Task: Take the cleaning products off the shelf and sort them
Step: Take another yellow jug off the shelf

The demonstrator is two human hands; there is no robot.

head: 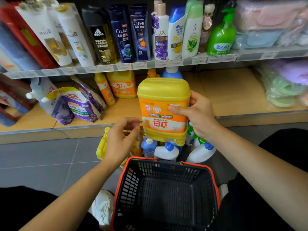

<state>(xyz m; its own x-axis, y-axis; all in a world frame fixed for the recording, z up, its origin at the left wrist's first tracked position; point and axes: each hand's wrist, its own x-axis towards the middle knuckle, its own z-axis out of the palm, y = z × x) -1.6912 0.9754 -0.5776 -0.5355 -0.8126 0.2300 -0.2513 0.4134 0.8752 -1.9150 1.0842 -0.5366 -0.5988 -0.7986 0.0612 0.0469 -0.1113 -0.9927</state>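
Observation:
My right hand (198, 114) grips a large yellow detergent jug (162, 104) with an orange label, held upside down in the air in front of the lower shelf. My left hand (121, 135) hovers just left of the jug's lower end, fingers loosely curled, holding nothing. On the floor below lie several white bottles with blue caps (168, 150) and another yellow jug (103, 144). The lower shelf (233, 94) still carries a yellow jug (122, 84), a slim orange bottle (105, 89), a blue bottle (171, 73) and purple refill pouches (75, 104).
An empty black basket with an orange rim (166, 194) stands on the grey tiled floor between my knees. The upper shelf (150, 64) holds shampoo and body wash bottles and a green pump bottle (221, 35). Packed towels (283, 84) fill the right side.

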